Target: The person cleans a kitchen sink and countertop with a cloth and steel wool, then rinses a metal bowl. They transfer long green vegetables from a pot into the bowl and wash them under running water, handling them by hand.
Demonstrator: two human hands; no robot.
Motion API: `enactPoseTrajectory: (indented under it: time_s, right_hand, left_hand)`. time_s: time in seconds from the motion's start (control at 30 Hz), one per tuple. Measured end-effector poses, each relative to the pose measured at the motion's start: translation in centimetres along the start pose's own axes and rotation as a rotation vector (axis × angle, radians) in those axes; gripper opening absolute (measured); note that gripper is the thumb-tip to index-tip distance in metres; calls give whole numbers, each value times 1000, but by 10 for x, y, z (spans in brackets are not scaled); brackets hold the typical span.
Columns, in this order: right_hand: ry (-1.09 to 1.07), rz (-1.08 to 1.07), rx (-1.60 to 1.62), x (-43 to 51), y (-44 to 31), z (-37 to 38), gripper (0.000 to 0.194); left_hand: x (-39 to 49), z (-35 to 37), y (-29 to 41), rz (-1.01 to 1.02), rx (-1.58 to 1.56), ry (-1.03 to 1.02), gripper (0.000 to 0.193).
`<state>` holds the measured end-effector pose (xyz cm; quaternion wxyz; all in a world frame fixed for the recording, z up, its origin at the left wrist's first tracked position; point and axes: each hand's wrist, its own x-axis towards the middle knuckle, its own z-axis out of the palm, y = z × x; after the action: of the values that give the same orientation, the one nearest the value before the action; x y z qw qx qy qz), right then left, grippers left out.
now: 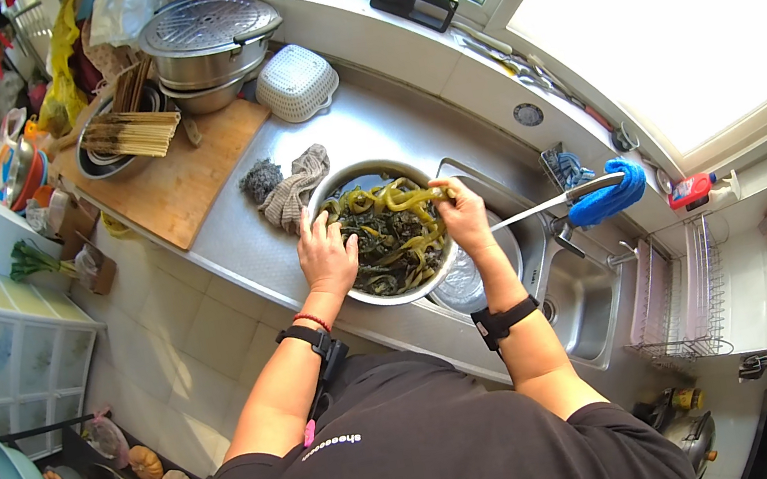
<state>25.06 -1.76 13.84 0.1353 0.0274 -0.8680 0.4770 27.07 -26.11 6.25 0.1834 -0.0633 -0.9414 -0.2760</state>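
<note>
A round metal basin [326, 190] rests on the steel counter, its right side overlapping the sink's edge. Dark, wet leafy greens [387, 239] with long yellow-green stems fill it, some liquid showing at the far side. My right hand [464, 214] pinches a bundle of the stems at the basin's right rim. At the left rim lies my left hand [327, 253], palm down with its fingers spread; its fingertips reach over the edge of the basin, and I cannot tell whether they touch the greens. A second metal bowl [510, 243] sits partly hidden beneath, in the sink.
Left of the basin lie a striped cloth [299, 187] and a steel-wool scourer [261, 181]. Beyond are a wooden cutting board [193, 195], bundled chopsticks [134, 133], a steamer pot [212, 59] and a plastic basket [298, 82]. The faucet [565, 235] and a blue cloth [608, 194] stand right.
</note>
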Motion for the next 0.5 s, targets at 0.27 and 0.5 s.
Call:
enactPoseTrajectory:
  time_s: [0.27,0.5]
  right_hand:
    - [113,191,713,26,-85,-63,8]
    - [180,57,736,42,-110,-90,8]
  left_hand:
    - [0,-1,-1,-1,20,-16,31]
    - [0,3,-1,18,-7,17,31]
